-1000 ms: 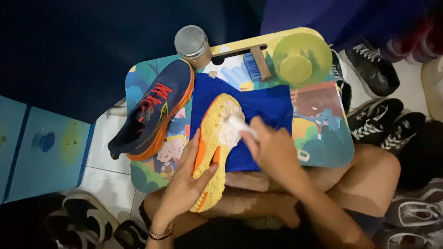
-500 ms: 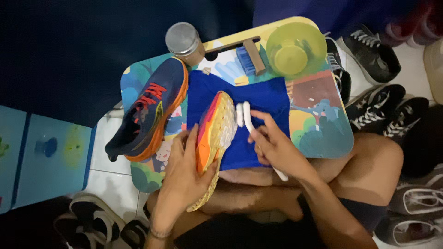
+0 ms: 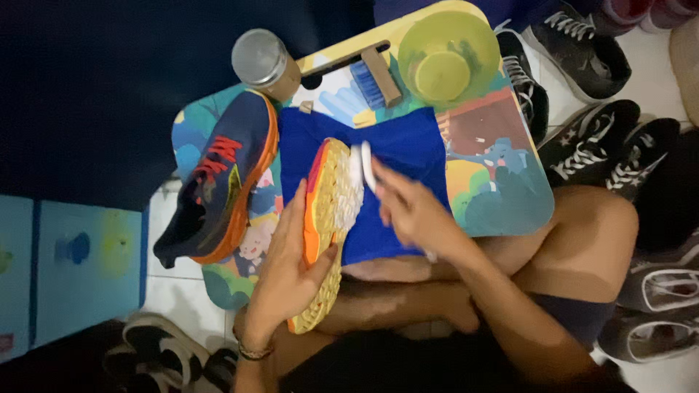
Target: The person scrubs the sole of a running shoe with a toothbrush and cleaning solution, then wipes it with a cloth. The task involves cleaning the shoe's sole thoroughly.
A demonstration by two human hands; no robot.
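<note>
Gripping a shoe (image 3: 331,218) sole-up at frame centre, the left hand (image 3: 287,269) wraps its lower half: thumb on the yellow sole, fingers curled around the orange edge, closed firmly on it. The shoe's long axis runs top to bottom of the frame, slightly tilted, toe end toward the upper middle, heel end down over the person's lap. The right hand (image 3: 411,211) sits just right of the sole, fingers pinched on a white brush (image 3: 366,166); the brush head touches the foamy white patch at the sole's upper end. The brush handle seems to pass under the palm and poke out lower right, hard to tell. The right hand is nearer the soapy area; the left is lower on the shoe.

Under the shoe lies a blue cloth (image 3: 408,145) on a small tabletop (image 3: 502,196) with a colourful cartoon print, resting across the crossed legs. The second shoe (image 3: 215,189), navy with red laces and orange sole, lies on the tabletop's left edge, upright, toe toward upper right. At the upper part of the frame: a round container with a grey lid (image 3: 261,60), a wooden-backed scrub brush with blue bristles (image 3: 375,76), and a yellow-green bowl (image 3: 448,54). Black sneakers (image 3: 597,145) with white laces crowd the floor at right; more dark shoes are at lower left. No readable labels seen.
</note>
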